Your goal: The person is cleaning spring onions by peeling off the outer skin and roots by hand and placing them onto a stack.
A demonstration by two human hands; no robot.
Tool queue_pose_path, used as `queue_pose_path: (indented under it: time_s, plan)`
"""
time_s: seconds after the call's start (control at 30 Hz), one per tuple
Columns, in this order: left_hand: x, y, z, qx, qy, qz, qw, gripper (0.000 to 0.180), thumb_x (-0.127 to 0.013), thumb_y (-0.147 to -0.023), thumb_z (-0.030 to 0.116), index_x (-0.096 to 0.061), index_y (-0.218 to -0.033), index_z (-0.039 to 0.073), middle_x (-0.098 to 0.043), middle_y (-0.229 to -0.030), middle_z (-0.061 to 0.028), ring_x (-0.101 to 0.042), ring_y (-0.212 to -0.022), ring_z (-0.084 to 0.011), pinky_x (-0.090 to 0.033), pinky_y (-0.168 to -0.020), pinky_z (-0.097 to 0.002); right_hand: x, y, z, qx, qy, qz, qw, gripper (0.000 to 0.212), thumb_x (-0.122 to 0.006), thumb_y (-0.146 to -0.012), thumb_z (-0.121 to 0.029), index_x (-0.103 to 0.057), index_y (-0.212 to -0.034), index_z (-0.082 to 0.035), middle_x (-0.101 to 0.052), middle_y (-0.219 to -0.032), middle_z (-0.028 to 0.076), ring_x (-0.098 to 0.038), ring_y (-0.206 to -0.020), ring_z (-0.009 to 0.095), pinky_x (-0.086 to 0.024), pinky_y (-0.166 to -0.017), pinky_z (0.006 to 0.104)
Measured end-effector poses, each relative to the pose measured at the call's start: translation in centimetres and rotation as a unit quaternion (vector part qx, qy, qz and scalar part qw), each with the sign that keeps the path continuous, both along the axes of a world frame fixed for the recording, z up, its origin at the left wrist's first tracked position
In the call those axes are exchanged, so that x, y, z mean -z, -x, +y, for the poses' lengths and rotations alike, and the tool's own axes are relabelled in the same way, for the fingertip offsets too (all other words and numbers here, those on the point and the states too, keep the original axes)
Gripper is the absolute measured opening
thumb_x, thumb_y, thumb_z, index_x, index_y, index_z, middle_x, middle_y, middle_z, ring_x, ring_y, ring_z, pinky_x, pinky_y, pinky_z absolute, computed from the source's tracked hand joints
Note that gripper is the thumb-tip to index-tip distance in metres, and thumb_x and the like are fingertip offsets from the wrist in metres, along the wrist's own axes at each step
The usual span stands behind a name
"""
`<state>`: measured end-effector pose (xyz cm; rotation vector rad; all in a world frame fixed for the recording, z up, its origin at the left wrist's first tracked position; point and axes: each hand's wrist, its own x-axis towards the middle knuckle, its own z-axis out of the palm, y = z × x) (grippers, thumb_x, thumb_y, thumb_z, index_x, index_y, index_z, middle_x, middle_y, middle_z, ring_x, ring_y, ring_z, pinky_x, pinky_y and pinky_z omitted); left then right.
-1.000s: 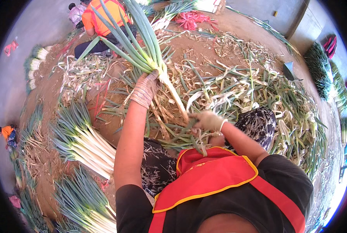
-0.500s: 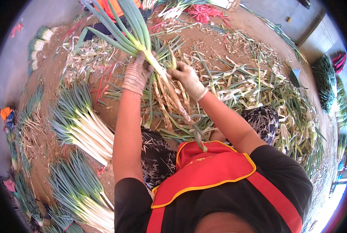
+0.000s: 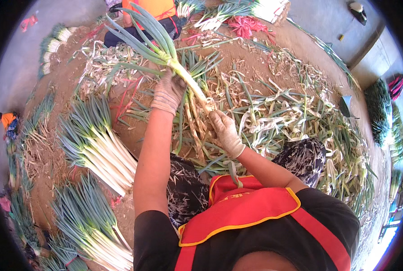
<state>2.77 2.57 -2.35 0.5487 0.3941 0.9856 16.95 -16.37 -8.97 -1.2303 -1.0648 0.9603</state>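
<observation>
One onion (image 3: 193, 86) is being held: left hand (image 3: 170, 88) clasping its far half, right hand (image 3: 224, 131) pinching its near end; hard twisting could be snapping it.

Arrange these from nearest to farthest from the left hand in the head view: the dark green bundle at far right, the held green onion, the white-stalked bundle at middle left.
1. Held green onion: in the left hand
2. White-stalked bundle: below, to the left
3. Dark green bundle: far right
</observation>
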Motion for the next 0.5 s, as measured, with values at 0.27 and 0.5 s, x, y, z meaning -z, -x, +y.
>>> queue_pose_path:
  time_s: [0.27,0.5]
  plan:
    - [-3.6,-2.1,-7.1,0.181,-0.140,0.205,0.952,0.027,-0.062,-0.089,0.038,-0.066,-0.096,0.012,-0.066,-0.089,-0.0016,-0.061,-0.079,-0.0158,-0.050,-0.073,-0.0336,-9.0,-1.3,0.9,0.045,-0.037,-0.052,0.997,0.033,-0.053,-0.100,-0.034,-0.060,-0.103,-0.002,-0.051,-0.068,-0.004,-0.043,-0.057,0.005,-0.036,-0.051,0.0220]
    - [-1.2,-1.2,-2.7,0.078,-0.377,0.561,0.733,0.046,-0.057,-0.090,0.046,-0.063,-0.104,0.002,-0.066,-0.090,-0.0105,-0.060,-0.085,-0.0178,-0.048,-0.081,-0.0303,-10.1,-2.1,0.7,0.029,-0.068,-0.011,0.997,0.032,-0.053,-0.099,-0.030,-0.063,-0.111,-0.002,-0.049,-0.067,-0.004,-0.041,-0.057,0.005,-0.035,-0.050,0.0227]
